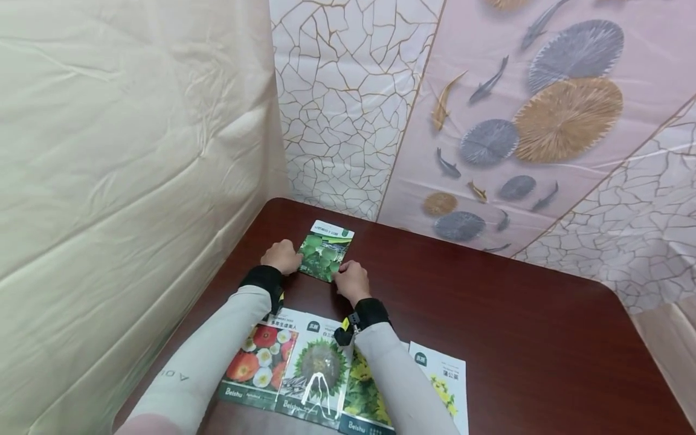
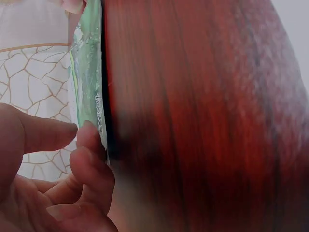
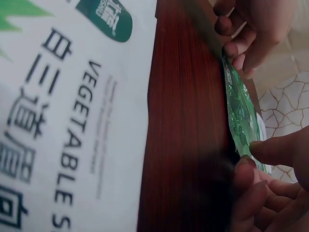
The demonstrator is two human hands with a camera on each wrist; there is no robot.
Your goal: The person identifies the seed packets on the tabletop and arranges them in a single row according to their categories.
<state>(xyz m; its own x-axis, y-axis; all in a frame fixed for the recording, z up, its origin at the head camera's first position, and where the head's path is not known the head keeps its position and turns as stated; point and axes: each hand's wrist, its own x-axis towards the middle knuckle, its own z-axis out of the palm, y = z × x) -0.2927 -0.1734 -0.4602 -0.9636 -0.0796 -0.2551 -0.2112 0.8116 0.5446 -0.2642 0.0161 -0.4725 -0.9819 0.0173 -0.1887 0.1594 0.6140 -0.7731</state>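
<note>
A green seed packet with leafy pictures and a white top band lies near the far left of the dark table. At its left edge, my left hand pinches the packet between thumb and fingers, as the left wrist view shows on the green packet. My right hand pinches the near right corner; in the right wrist view the thumb lies on top of the packet and a finger is beneath. Its edge looks slightly raised off the tabletop there.
Nearer me, a row of seed packets holds a red-and-white flower packet, a green spiky sunflower-like packet, a yellow flower packet and a white packet. My right forearm crosses the row. A cream cloth wall borders the table's left side.
</note>
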